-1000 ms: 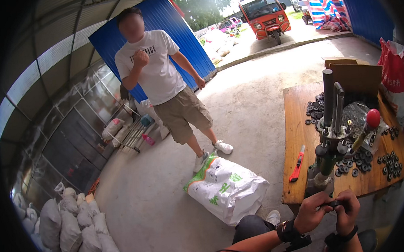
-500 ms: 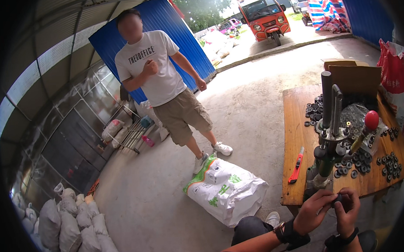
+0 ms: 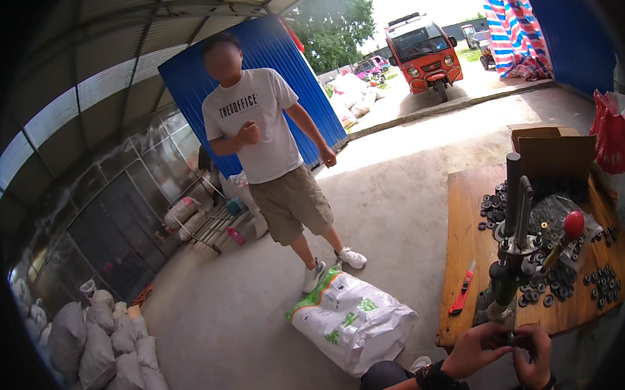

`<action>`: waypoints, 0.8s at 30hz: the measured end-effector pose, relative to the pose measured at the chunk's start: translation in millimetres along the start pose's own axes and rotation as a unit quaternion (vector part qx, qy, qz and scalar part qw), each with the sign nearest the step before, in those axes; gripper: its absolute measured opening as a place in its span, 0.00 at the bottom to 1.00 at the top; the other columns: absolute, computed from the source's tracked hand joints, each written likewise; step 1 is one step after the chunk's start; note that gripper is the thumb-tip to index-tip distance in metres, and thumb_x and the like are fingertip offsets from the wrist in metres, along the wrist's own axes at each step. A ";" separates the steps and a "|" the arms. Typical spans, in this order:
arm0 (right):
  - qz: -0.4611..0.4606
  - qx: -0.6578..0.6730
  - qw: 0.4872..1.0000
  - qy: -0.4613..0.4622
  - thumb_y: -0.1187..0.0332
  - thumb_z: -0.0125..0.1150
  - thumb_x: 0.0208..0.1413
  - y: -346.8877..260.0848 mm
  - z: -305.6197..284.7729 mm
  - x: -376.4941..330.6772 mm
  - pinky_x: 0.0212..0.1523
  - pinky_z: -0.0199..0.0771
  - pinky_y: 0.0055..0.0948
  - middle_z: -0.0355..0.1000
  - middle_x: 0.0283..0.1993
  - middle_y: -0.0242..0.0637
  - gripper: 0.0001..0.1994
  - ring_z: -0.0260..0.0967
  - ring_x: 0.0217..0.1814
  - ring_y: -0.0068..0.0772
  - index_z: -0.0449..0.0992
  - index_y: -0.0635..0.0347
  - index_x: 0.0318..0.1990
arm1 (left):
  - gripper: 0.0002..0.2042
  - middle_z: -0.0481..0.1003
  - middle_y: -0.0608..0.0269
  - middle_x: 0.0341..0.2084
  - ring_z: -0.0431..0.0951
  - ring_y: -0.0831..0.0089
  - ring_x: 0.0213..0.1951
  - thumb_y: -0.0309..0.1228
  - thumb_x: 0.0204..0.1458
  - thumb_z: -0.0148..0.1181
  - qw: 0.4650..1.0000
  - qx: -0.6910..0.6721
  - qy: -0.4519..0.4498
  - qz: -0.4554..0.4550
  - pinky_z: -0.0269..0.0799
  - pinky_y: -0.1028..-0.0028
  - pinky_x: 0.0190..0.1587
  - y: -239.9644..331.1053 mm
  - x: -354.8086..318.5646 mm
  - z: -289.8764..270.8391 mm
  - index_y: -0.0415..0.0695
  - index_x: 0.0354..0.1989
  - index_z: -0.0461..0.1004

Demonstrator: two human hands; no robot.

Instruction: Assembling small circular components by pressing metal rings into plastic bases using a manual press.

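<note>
My left hand (image 3: 476, 353) and my right hand (image 3: 534, 356) meet at the table's near edge. The fingertips of both are pinched around a small dark round part (image 3: 510, 337), mostly covered by the fingers. Just beyond them, a hand press (image 3: 513, 259) with a red ball on its lever (image 3: 573, 224) stands on the wooden table (image 3: 460, 223). Around the press lie loose black ring-shaped parts (image 3: 560, 282), with another group (image 3: 602, 285) at the right. A red box cutter (image 3: 462, 291) lies left of the press.
An open cardboard box (image 3: 555, 158) and a clear plastic bag (image 3: 559, 213) are on the table's far part. A white and green sack (image 3: 360, 322) lies on the floor, with a person (image 3: 261, 127) standing behind it. Filled sacks (image 3: 103, 350) are piled at left; a red three-wheeler (image 3: 425, 57) stands outside.
The whole view has shifted, so the table and press appear lower. Both hands stay together at the table edge, still pinching the small part, which shows less between the fingers.
</note>
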State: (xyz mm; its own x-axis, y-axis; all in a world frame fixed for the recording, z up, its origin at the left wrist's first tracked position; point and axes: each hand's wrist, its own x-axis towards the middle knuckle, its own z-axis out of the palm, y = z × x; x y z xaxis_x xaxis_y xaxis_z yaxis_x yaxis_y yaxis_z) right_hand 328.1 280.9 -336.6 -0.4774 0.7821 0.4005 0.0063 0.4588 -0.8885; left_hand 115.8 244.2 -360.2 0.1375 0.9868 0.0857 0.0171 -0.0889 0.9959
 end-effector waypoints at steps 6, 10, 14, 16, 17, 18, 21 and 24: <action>0.052 -0.031 0.998 -0.017 0.83 0.62 0.62 17.5 1.1 -11.7 0.54 0.83 0.31 0.79 0.52 0.42 0.18 0.81 0.53 0.32 0.75 0.66 0.59 | 0.24 0.76 0.55 0.46 0.86 0.66 0.43 0.18 0.54 0.70 0.975 0.139 0.065 0.161 0.82 0.68 0.46 -12.6 -4.5 13.9 0.40 0.60 0.75; 0.053 -0.052 0.997 -0.002 0.84 0.66 0.59 17.7 2.3 -20.9 0.50 0.85 0.33 0.78 0.50 0.43 0.17 0.82 0.49 0.37 0.78 0.65 0.55 | 0.23 0.76 0.54 0.44 0.85 0.65 0.42 0.18 0.53 0.70 0.974 0.156 0.061 0.153 0.81 0.67 0.46 -22.7 -7.8 22.3 0.39 0.58 0.75; 0.053 -0.036 0.997 0.039 0.83 0.68 0.49 22.9 9.9 -16.8 0.48 0.85 0.31 0.79 0.47 0.45 0.17 0.83 0.44 0.35 0.77 0.66 0.48 | 0.19 0.80 0.54 0.47 0.86 0.63 0.44 0.21 0.51 0.73 0.962 0.188 0.069 0.184 0.82 0.69 0.46 -18.7 -5.0 17.2 0.38 0.53 0.78; 0.051 -0.030 0.997 0.040 0.82 0.69 0.48 15.5 13.5 -6.8 0.49 0.86 0.31 0.82 0.44 0.45 0.19 0.86 0.44 0.34 0.78 0.67 0.51 | 0.19 0.81 0.53 0.48 0.87 0.63 0.41 0.19 0.48 0.74 0.961 0.199 0.084 0.174 0.83 0.69 0.45 -2.4 -6.8 9.5 0.38 0.50 0.82; 0.061 -0.032 0.997 0.027 0.81 0.70 0.49 8.6 16.2 1.9 0.48 0.86 0.31 0.83 0.43 0.44 0.20 0.86 0.44 0.33 0.78 0.68 0.52 | 0.19 0.82 0.53 0.48 0.88 0.64 0.42 0.19 0.47 0.75 0.953 0.225 0.093 0.181 0.84 0.69 0.45 6.8 -6.9 2.4 0.38 0.50 0.82; 0.036 -0.042 0.998 0.014 0.80 0.71 0.49 10.8 18.3 5.5 0.47 0.85 0.32 0.82 0.42 0.45 0.21 0.86 0.43 0.36 0.78 0.68 0.53 | 0.18 0.83 0.53 0.46 0.88 0.63 0.42 0.19 0.45 0.76 0.950 0.230 0.106 0.183 0.85 0.69 0.45 11.5 -6.9 1.2 0.38 0.47 0.83; -0.004 -0.089 0.996 0.015 0.78 0.72 0.48 11.4 14.9 7.5 0.45 0.85 0.34 0.82 0.43 0.46 0.19 0.85 0.41 0.40 0.81 0.68 0.50 | 0.17 0.84 0.53 0.43 0.88 0.62 0.43 0.19 0.42 0.77 0.938 0.278 0.103 0.181 0.84 0.69 0.45 13.7 -3.5 0.5 0.38 0.43 0.83; -0.003 -0.093 0.995 0.042 0.78 0.71 0.47 20.2 9.1 -4.0 0.45 0.85 0.33 0.82 0.42 0.46 0.19 0.85 0.40 0.39 0.81 0.68 0.49 | 0.17 0.84 0.52 0.42 0.88 0.61 0.43 0.18 0.42 0.77 0.949 0.250 0.072 0.181 0.84 0.69 0.45 9.7 3.0 9.8 0.37 0.43 0.83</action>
State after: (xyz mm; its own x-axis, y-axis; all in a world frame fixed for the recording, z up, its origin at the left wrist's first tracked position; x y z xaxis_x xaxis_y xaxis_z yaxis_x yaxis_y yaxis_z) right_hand 322.2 283.2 -358.2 -0.4030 0.8080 0.4297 0.1702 0.5275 -0.8323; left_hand 126.1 245.0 -350.7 0.0883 0.8848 0.4574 0.4668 -0.4425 0.7657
